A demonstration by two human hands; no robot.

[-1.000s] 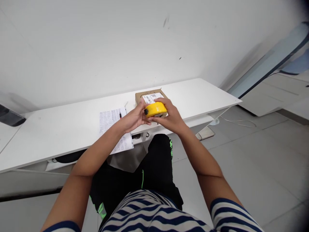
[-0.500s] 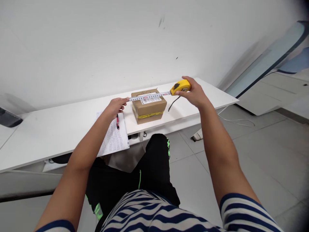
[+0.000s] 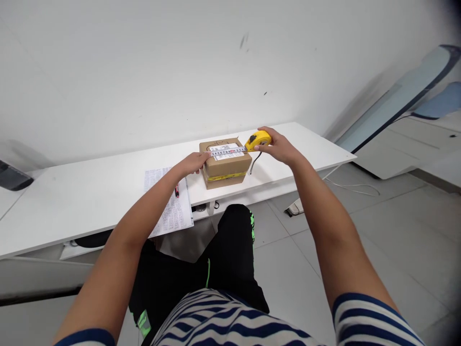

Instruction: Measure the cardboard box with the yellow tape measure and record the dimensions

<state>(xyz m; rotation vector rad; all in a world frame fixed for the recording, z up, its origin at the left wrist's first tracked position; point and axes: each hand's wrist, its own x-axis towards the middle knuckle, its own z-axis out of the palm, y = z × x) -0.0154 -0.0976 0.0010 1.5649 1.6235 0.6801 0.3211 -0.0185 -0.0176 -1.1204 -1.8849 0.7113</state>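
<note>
A small cardboard box (image 3: 226, 169) with a white label and yellow tape stands on the white table (image 3: 90, 197). My right hand (image 3: 279, 146) grips a yellow tape measure (image 3: 257, 140) at the box's right edge. Its white blade (image 3: 227, 152) lies stretched across the box's top. My left hand (image 3: 195, 163) pinches the blade's free end against the box's left top edge.
A printed sheet (image 3: 168, 202) with a red pen (image 3: 176, 191) lies on the table left of the box. A dark object (image 3: 12, 177) sits at the far left. White panels (image 3: 403, 139) lean and lie on the tiled floor at the right, with a cable (image 3: 353, 186).
The tape measure was pulled open from both hands held together. Since half a second ago the hands came closer, the blade shortened and lowered onto the box's top.
</note>
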